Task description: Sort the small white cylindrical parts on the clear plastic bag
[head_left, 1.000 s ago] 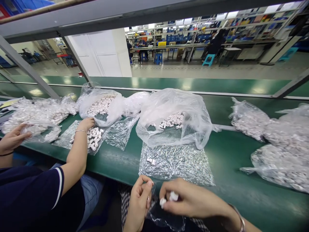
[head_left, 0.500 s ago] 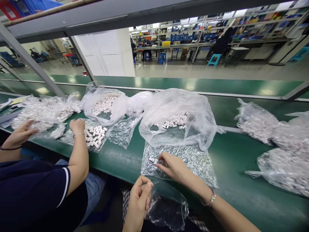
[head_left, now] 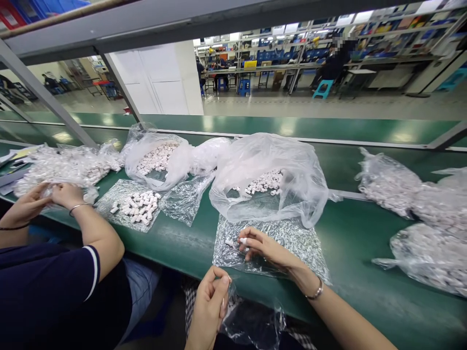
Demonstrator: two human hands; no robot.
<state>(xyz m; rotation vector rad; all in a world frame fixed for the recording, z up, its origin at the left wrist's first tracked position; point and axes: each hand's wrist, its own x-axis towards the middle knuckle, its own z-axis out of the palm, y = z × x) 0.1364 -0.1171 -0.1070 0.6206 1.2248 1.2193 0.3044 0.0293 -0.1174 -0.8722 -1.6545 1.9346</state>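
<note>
Right hand (head_left: 263, 247): fingertips pinching a white piece (head_left: 243, 240), just over crinkled plastic sheet (head_left: 292, 245). Second piece (head_left: 229, 242) on sheet, just beside fingers. Left hand (head_left: 209, 304): pinching clear bag (head_left: 255, 321), near side of green bench (head_left: 178, 243). Big open bag (head_left: 302, 194) overlaps sheet's far edge. Leftward, white pile (head_left: 140, 206), co-worker's hands (head_left: 67, 195). Rightward, filled bags (head_left: 430, 253).

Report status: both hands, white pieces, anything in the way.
Left hand pinching clear bag. Right hand holding white piece over plastic sheet. At least one loose piece beside it. No obstruction seen.
</note>
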